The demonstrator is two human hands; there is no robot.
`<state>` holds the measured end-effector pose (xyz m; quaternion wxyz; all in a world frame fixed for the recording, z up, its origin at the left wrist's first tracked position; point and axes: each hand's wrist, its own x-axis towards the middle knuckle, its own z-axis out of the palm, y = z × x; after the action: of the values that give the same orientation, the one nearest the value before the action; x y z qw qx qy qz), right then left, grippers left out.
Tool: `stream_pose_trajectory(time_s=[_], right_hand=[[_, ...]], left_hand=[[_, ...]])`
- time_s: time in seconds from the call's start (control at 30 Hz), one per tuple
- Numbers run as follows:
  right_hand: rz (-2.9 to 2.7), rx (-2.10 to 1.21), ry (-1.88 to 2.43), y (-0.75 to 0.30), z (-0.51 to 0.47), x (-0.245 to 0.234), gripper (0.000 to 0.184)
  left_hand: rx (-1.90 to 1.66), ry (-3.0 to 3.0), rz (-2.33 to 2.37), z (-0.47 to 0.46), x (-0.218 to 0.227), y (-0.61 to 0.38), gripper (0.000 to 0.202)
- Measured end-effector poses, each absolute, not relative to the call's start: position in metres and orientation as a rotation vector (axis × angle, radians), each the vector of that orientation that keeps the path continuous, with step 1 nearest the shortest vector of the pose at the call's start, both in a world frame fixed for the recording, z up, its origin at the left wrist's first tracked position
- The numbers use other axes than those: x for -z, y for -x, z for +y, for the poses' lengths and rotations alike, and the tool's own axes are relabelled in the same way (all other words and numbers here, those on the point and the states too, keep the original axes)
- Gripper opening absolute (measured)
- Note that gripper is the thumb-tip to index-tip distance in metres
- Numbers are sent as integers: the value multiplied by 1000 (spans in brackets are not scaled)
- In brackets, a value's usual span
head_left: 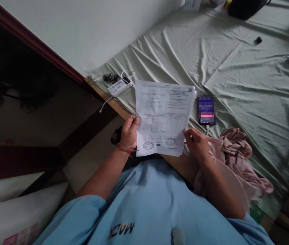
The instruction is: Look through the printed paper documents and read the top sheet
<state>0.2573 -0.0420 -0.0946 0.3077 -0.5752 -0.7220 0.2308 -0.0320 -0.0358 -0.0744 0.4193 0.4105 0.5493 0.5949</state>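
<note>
A stack of printed white papers (pixel 163 115) with round stamps near the bottom is held upright-facing over the edge of a bed. My left hand (pixel 129 132), with a red thread on its wrist, grips the stack's lower left edge. My right hand (pixel 197 143) pinches the lower right corner of the sheets. A phone (pixel 206 110) with a lit screen lies on the sheet just right of the papers, a cable running from its lower end.
The pale green bedsheet (pixel 236 68) is wrinkled. A white power strip (pixel 119 88) with plugs lies at the bed's corner by the wall. Pink cloth (pixel 236 149) is bunched beside my right arm. A dark bag (pixel 244 7) sits at the far end.
</note>
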Motion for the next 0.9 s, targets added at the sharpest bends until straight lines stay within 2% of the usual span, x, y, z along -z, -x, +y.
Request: stream_pose_trajectory(time_s=[0.13, 0.23, 0.47, 0.6, 0.77, 0.9], right_hand=[[-1944, -575, 1518, -257, -43, 92, 36], [-1905, -675, 1489, -257, -43, 89, 38], [-1541, -1462, 1314, -264, -39, 80, 46], [-1896, -1726, 1223, -272, -41, 75, 43], [-2304, -1666, 1223, -271, -45, 69, 33], [-2304, -1537, 1278, -266, -44, 73, 33]], left_hand=[[-1538, -1033, 1370, -34, 77, 31, 37], [-1560, -998, 1380, -32, 79, 29, 37], [-1435, -697, 1284, -31, 71, 34, 43], [-1264, -527, 1292, -44, 71, 42, 52], [-1195, -453, 1364, -61, 85, 43, 61], [-1244, -475, 1355, -61, 90, 43, 61]])
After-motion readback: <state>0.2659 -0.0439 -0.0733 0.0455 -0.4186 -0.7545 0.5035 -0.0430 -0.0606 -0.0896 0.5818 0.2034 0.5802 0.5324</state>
